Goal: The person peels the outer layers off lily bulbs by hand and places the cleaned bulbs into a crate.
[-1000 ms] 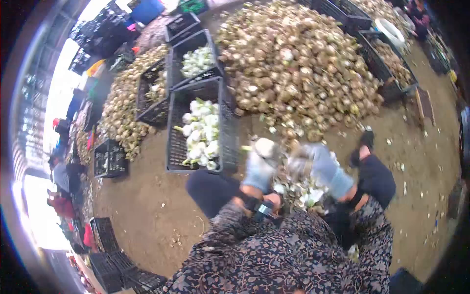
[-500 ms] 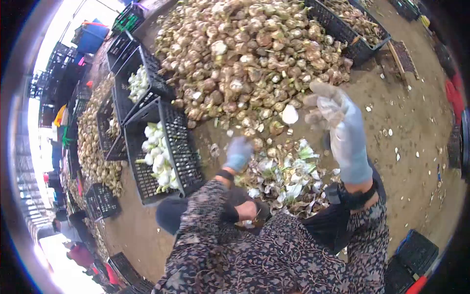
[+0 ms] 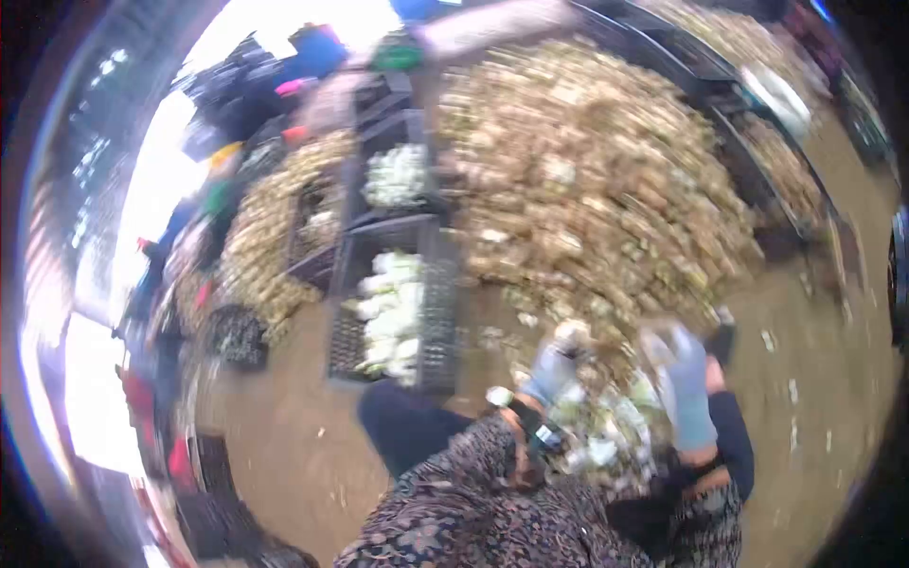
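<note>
Caught in a blur beside the large heap of bulbs (image 3: 587, 189): apparently gripping a pale bulb (image 3: 571, 333) in the gloved left hand (image 3: 552, 371), with fingers closed around it. Seen reaching over scattered peelings (image 3: 606, 431) with the gloved right hand (image 3: 684, 383), too smeared to tell whether spread or pinching anything. Visible off to the left, in a black crate (image 3: 443, 327): whiter bulbs (image 3: 390, 317).
</note>
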The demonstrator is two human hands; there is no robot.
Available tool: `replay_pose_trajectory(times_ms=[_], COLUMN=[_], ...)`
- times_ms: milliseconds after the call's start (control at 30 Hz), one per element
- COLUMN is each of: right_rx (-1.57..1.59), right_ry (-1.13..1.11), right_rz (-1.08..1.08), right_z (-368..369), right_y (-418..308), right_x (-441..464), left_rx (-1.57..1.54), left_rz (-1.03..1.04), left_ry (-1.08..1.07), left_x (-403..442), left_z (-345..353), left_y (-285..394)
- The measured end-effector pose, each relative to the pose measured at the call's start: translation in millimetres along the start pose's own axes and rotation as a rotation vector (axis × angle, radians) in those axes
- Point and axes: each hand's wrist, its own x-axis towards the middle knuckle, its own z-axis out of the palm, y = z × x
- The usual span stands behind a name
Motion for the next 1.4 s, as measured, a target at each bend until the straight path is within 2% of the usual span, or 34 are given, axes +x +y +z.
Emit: replay_pose_trajectory(times_ms=[33,67,133,167,200,233,267,300,333,400,433,467,500,567,600,633,700,733,767,833,867,900,933,967,1033,1100,1133,1167,1200,1267,1333,1367,1400], right_rx=[-0.183,-0.172,-0.403,-0.299,-0.196,0.058,0.078,0.106,0.126,0.192,0.267,0.277,0.280,-0.195,-0.260,-0.261,-0.200,-0.085,-0.089,0.066,0.014,0.016,0.076,0.134,-0.130,-0.440,-0.535,-0.395,-0.678,-0.388,-0.082,0.140,0.099], right_ry=[-0.049,-0.126,-0.225,-0.237,-0.251,-0.231,-0.285,-0.328,-0.419,-0.545,-0.626,-0.557,-0.572,-0.582,-0.502,-0.502,-0.311,-0.619,-0.608,-0.368,-0.555,-0.539,-0.428,-0.295,-0.313,-0.279,-0.251,-0.196,-0.162,-0.092,-0.031,0.008,0.117], right_rz=[-0.253,-0.013,-0.315,-0.318,-0.320,-0.105,-0.248,-0.385,-0.158,-0.133,-0.085,-0.349,-0.353,-0.155,-0.321,-0.330,-0.316,-0.168,-0.167,-0.039,0.077,0.076,0.020,-0.035,-0.129,-0.239,-0.268,-0.340,-0.754,-0.511,-0.197,-0.093,-0.153], right_z=[48,18,44,63,83,100,100,102,113,147,161,161,172,183,196,198,193,176,170,158,156,159,158,148,124,110,108,111,83,75,76,79,81], right_y=[-33,32,51,50,48,39,56,69,48,13,6,35,38,38,15,16,26,25,23,23,-14,-18,-20,-20,-10,-11,-13,-13,32,60,58,55,63], right_x=[4,8,3,-3,-10,-25,-31,-23,-25,-51,-61,-52,-35,-11,-43,-48,-54,-45,-51,-70,-93,-103,-113,-120,-100,-104,-108,-118,-94,-94,-104,-110,-108], left_rx=[-0.340,-0.359,-0.432,-0.482,-0.368,-0.250,-0.225,-0.175,-0.082,0.129,0.207,0.340,0.395,0.821,0.822,0.858,0.890,0.820,0.748,0.648,0.551,0.454,0.412,0.509,0.720,0.650,0.611,0.570,0.178,-0.375,-0.352,-0.214,-0.088], left_rz=[-0.205,-0.130,-0.064,-0.061,0.095,0.235,0.161,0.171,0.208,0.268,0.217,0.472,0.480,0.719,0.728,0.660,0.594,0.594,0.589,0.574,0.561,0.547,0.479,0.411,0.516,0.525,0.400,0.278,0.082,-0.335,-0.387,-0.275,-0.139], left_ry=[0.002,-0.020,-0.075,-0.113,-0.141,-0.160,-0.131,-0.108,-0.075,0.005,-0.033,-0.032,0.004,0.264,0.261,0.290,0.314,0.264,0.211,0.113,0.029,-0.055,-0.067,-0.091,-0.108,-0.135,-0.117,-0.093,-0.213,-0.105,-0.343,-0.165,-0.227], left_x=[-29,-46,-71,-84,-94,-103,-120,-127,-136,-157,-175,-163,-162,-173,-181,-189,-195,-195,-195,-190,-186,-182,-177,-180,-174,-194,-189,-184,-175,-166,-173,-178,-166], left_z=[37,47,61,66,77,79,70,61,55,44,38,23,17,18,22,25,27,27,29,32,34,36,36,40,39,64,64,65,48,62,94,115,107], left_y=[91,107,106,116,122,128,136,143,153,178,192,179,172,164,167,170,171,166,160,153,149,145,136,142,131,140,135,130,119,124,142,140,122])
